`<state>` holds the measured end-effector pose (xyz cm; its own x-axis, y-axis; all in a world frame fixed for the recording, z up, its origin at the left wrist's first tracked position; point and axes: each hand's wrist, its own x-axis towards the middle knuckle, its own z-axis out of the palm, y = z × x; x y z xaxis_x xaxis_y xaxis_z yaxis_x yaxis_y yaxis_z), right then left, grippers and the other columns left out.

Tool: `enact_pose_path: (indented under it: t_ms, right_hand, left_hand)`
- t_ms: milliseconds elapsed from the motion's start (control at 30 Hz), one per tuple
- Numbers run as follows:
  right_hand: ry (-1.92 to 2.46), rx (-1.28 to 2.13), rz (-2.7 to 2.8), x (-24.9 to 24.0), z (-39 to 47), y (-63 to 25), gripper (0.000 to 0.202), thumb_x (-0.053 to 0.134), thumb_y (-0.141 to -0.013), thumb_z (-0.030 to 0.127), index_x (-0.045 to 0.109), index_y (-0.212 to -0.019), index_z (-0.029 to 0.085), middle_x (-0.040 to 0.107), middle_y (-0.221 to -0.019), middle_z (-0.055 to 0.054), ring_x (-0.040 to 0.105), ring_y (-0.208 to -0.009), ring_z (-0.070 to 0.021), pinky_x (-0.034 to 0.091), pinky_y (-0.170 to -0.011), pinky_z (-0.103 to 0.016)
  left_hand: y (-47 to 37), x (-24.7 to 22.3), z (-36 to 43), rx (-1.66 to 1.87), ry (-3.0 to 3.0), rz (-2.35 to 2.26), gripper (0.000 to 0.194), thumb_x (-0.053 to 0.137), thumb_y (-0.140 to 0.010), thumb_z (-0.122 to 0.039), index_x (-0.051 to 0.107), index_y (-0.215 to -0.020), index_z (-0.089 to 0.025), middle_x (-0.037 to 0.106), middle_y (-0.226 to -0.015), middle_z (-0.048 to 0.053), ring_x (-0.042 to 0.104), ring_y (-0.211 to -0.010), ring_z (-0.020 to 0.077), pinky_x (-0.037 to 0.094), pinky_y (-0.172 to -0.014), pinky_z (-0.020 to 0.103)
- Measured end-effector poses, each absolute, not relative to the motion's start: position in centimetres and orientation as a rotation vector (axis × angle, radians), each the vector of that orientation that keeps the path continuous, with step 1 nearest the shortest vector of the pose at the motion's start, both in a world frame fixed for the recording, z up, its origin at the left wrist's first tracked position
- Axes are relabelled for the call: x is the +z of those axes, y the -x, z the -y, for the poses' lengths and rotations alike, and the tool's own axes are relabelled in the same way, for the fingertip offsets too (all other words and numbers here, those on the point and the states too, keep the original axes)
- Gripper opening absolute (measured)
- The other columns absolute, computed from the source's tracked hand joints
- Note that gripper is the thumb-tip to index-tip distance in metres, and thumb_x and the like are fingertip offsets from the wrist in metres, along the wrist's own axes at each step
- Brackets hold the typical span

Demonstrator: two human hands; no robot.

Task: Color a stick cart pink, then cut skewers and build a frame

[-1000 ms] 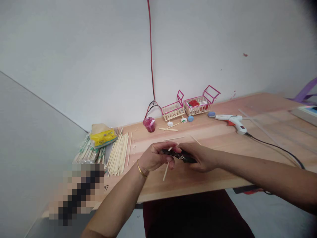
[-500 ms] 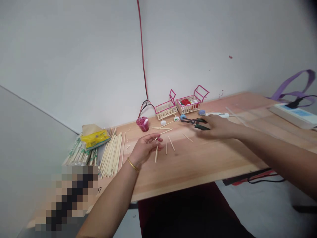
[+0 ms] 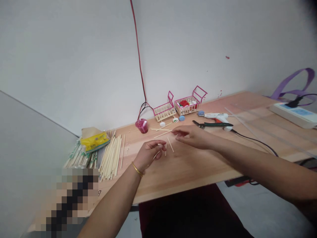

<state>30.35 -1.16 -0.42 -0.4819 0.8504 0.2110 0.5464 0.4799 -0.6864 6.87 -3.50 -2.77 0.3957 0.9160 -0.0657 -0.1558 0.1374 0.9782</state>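
Note:
My left hand (image 3: 152, 152) is curled over the wooden table, its thumb and fingertips closed around a thin wooden stick that is mostly hidden. My right hand (image 3: 189, 136) hovers to its right, fingers apart, with nothing in it. Between and below the hands lie short sticks (image 3: 170, 145). Longer sticks (image 3: 162, 134) lie just behind them. Dark-handled pliers (image 3: 215, 124) rest beyond my right hand, against a white and orange glue gun (image 3: 218, 117). Two small stick carts with pink rims, one bare (image 3: 164, 111) and one filled (image 3: 187, 105), stand near the wall.
A pink cup (image 3: 142, 126) stands at the back. Loose sticks (image 3: 111, 157) lie at the left beside a yellow tissue pack (image 3: 95, 141) on bagged sticks. A power strip (image 3: 294, 114) sits at the right, and a black cord (image 3: 257, 140) crosses the table.
My right hand has let go of the pliers, which now lie by the glue gun, and has moved left toward my left hand. The stick in my left hand shows less.

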Motion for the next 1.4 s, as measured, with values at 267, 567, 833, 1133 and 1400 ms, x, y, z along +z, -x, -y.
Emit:
enact_pose_path:
  t_ms: [267, 567, 833, 1133, 1400]
  right_hand:
    - [0.678, 1.567, 1.882, -1.4, 0.4, -25.0, 0.026, 0.061, -0.08, 0.037, 0.062, -0.096, 0.017, 0.069, -0.083, -0.003, 0.065, -0.085, -0.0162, 0.048, -0.081, -0.032]
    - [0.839, 1.659, 1.86, -2.3, 0.8, -24.7, 0.034, 0.059, -0.08, 0.043, 0.065, -0.095, 0.013, 0.065, -0.074, -0.001, 0.051, -0.059, -0.0086, 0.038, -0.053, -0.021]
    - [1.188, 1.181, 2.082, -1.9, 0.6, -25.1, 0.016, 0.053, -0.077, 0.032, 0.056, -0.07, 0.017, 0.052, -0.058, 0.004, 0.047, -0.054, -0.0102, 0.035, -0.051, -0.022]
    - [1.298, 1.143, 2.237, 0.0, 0.2, -21.9, 0.015, 0.051, -0.075, 0.023, 0.064, -0.074, 0.017, 0.064, -0.063, 0.0, 0.053, -0.054, -0.0119, 0.037, -0.05, -0.021]
    - [1.125, 1.112, 2.147, -0.1, -0.2, -22.6, 0.022, 0.05, -0.079, 0.024, 0.066, -0.093, 0.017, 0.07, -0.084, -0.003, 0.061, -0.076, -0.0143, 0.045, -0.069, -0.024]
  left_hand:
    - [-6.4, -2.9, 3.4, 0.935, -1.012, -0.712, 0.032, 0.071, -0.074, -0.029, 0.067, -0.102, -0.015, 0.061, -0.069, 0.0, 0.042, -0.038, 0.0015, 0.024, -0.039, 0.017]
    - [-6.1, -3.2, 3.2, 0.752, -0.928, -0.622, 0.047, 0.069, -0.076, -0.029, 0.059, -0.12, -0.015, 0.061, -0.071, 0.002, 0.039, -0.039, 0.0021, 0.024, -0.037, 0.016]
    - [-4.1, -2.1, 1.5, 1.208, -0.834, -0.795, 0.035, 0.07, -0.072, -0.029, 0.06, -0.103, -0.014, 0.063, -0.071, -0.001, 0.031, -0.034, -0.0007, 0.017, -0.034, 0.015]
    - [-2.2, -1.1, 0.2, 1.534, -0.737, -0.87, 0.031, 0.065, -0.074, -0.025, 0.052, -0.102, -0.02, 0.056, -0.061, -0.005, 0.031, -0.038, 0.002, 0.021, -0.04, 0.016]
    - [-1.3, -0.9, -0.2, 1.622, -0.675, -0.935, 0.022, 0.058, -0.082, -0.025, 0.049, -0.102, -0.024, 0.061, -0.074, -0.004, 0.029, -0.039, 0.0016, 0.022, -0.042, 0.018]
